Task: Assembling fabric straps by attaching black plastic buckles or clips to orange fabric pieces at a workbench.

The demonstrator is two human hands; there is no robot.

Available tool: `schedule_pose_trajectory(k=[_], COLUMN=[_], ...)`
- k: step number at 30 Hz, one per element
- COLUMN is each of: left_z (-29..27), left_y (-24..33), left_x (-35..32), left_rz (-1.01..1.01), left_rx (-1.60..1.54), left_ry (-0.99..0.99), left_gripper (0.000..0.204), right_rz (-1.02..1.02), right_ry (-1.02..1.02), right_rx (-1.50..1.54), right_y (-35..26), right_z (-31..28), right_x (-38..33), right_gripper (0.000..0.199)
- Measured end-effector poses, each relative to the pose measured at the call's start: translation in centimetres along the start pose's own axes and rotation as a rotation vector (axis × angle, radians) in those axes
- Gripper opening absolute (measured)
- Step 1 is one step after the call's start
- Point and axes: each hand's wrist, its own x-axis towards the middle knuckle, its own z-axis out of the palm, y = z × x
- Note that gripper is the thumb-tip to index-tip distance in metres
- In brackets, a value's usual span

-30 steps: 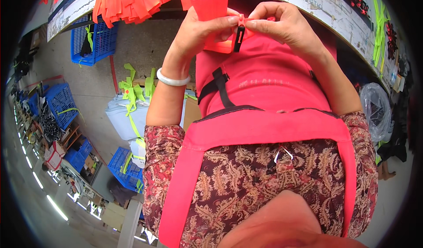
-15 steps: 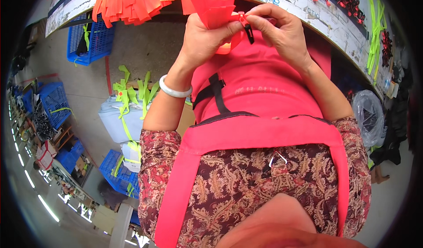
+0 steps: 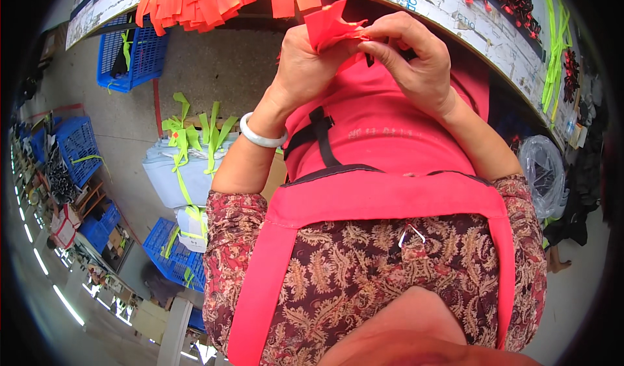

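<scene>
My left hand (image 3: 305,64) is closed around a bunch of folded orange fabric strips (image 3: 329,27), whose loose ends stand up above the fist. Thumb and forefinger of my right hand (image 3: 416,57) pinch together at the right end of this bunch. A small red-and-black clip-like piece (image 3: 369,60) shows only as a dark bit below the right fingertips; the fingers hide most of it. Both hands nearly touch, in front of the red apron (image 3: 390,106) and by the table's near edge.
More orange strips (image 3: 188,2) hang over the edge of the table (image 3: 455,15). Red-and-black pieces (image 3: 513,2) and yellow-green strips (image 3: 552,48) lie on its right. On the left floor stand blue crates (image 3: 146,54) and a tied pale-blue stack (image 3: 166,171). A clear plastic bag (image 3: 541,171) is at the right.
The orange strips are bunched lower and turned in my left hand. The red-and-black piece, plainly seen before between the fingertips, is now mostly covered. My right fingers have drawn down over it.
</scene>
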Motion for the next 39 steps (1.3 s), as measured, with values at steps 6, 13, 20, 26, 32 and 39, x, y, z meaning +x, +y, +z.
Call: schedule_pose_trajectory(k=[6, 13, 20, 26, 32, 39], left_z=[0.4, 0.5, 0.5, 0.1, 0.2, -0.5], left_y=[-0.2, -0.5, -0.9, 0.1, -1.1, -0.4], left_x=[-0.4, -0.5, -0.5, -0.4, -0.6, -0.8], left_rz=[-0.04, -0.097, -0.1, -0.267, 0.043, -0.191], left_rx=[-0.07, -0.097, -0.123, -0.123, -0.035, -0.122], left_ry=[0.047, 0.051, 0.052, -0.016, 0.0, -0.063], left_gripper=[0.017, 0.016, 0.016, 0.016, 0.013, 0.018], right_rz=[0.043, 0.081, 0.078, 0.067, 0.05, 0.05], right_ry=[0.009, 0.031, 0.03, 0.03, -0.018, -0.003], right_rx=[0.049, 0.143, 0.139, 0.093, 0.062, 0.067], right_y=[0.5, 0.8, 1.0, 1.3, 0.8, 1.0], right_z=[0.4, 0.6, 0.6, 0.5, 0.7, 0.6], right_x=[-0.4, -0.6, -0.6, -0.7, -0.6, -0.8], right_gripper=[0.014, 0.013, 0.013, 0.013, 0.013, 0.014])
